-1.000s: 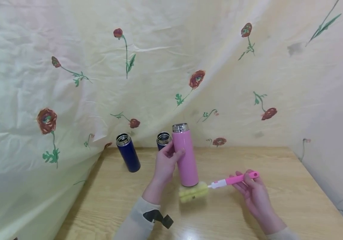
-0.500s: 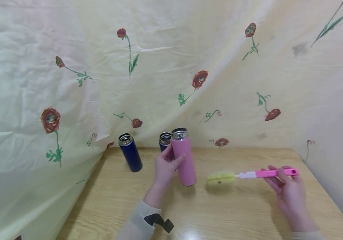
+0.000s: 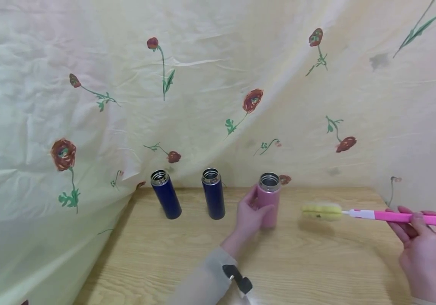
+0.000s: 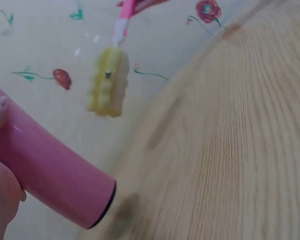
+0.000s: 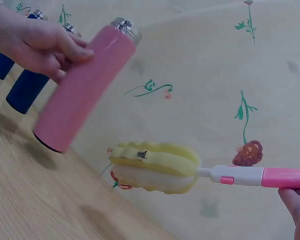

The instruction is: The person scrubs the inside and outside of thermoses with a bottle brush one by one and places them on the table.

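My left hand point(image 3: 249, 217) grips a pink thermos flask point(image 3: 270, 201) around its body, thumb across the front. The flask is upright, its steel mouth uncapped, and its black-edged base shows close over the table in the right wrist view. In my right hand point(image 3: 427, 250) I hold a bottle brush point(image 3: 387, 216) by its pink handle. The yellow-and-white sponge head point(image 5: 155, 167) points left toward the flask, apart from it and above the table. Two uncapped navy thermos flasks point(image 3: 166, 197) stand to the left of the pink one.
The wooden table point(image 3: 298, 262) ends at the back against a cream cloth point(image 3: 210, 106) printed with red flowers. The same cloth hangs along the left and right sides. The second navy flask point(image 3: 214, 197) stands near my left hand.
The pink flask has moved right and toward the back in my left hand, baring the second navy flask. My right hand has carried the brush to the right, away from the flask.
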`<state>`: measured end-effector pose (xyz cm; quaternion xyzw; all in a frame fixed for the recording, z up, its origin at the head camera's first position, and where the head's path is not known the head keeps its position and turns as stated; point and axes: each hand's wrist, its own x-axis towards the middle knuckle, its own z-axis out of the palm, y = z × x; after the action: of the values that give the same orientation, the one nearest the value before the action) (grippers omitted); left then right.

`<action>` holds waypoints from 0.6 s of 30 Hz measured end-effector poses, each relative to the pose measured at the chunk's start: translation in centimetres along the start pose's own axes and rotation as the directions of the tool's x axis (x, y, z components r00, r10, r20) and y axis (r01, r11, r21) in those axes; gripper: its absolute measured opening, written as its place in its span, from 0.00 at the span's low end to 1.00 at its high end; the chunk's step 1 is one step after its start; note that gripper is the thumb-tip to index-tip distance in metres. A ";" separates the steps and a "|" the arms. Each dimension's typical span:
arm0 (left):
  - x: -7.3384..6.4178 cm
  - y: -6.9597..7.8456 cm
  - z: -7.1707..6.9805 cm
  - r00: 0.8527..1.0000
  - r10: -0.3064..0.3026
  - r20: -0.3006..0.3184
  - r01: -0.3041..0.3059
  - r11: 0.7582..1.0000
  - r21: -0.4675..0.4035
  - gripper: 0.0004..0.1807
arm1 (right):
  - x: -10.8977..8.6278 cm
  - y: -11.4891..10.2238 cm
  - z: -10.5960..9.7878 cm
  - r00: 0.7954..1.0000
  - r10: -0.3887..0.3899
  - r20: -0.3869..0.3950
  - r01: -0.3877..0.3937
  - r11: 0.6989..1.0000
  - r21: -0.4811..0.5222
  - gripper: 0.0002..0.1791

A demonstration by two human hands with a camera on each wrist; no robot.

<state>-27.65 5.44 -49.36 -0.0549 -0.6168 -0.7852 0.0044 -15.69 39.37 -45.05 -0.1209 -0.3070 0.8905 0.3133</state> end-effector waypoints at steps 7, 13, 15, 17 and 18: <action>2.5 -2.0 3.4 0.998 0.015 -0.066 -0.010 0.997 0.078 0.46 | 0.2 -0.1 -0.2 1.000 -0.018 -0.001 0.018 1.000 0.011 0.06; 2.9 -3.1 4.7 0.995 0.067 -0.080 -0.052 0.983 0.178 0.44 | 0.2 0.1 -0.4 1.000 -0.005 0.020 0.004 0.998 0.070 0.03; 2.9 -3.2 4.9 0.994 0.075 -0.078 -0.059 0.980 0.190 0.45 | 0.2 0.1 -0.5 1.000 0.004 0.013 -0.005 0.999 0.044 0.04; 2.8 -3.2 5.1 0.994 0.082 -0.073 -0.066 0.980 0.190 0.45 | 0.1 0.2 -0.6 1.000 0.010 -0.003 -0.010 1.000 0.008 0.07; 2.8 -3.3 5.1 0.994 0.079 -0.069 -0.064 0.979 0.191 0.45 | 0.1 0.2 -0.6 1.000 0.010 -0.011 -0.010 1.000 -0.003 0.08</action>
<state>-30.26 11.30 -51.08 -0.0463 -0.6853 -0.7242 0.0615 -15.66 39.56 -45.65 -0.1280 -0.3059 0.8909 0.3103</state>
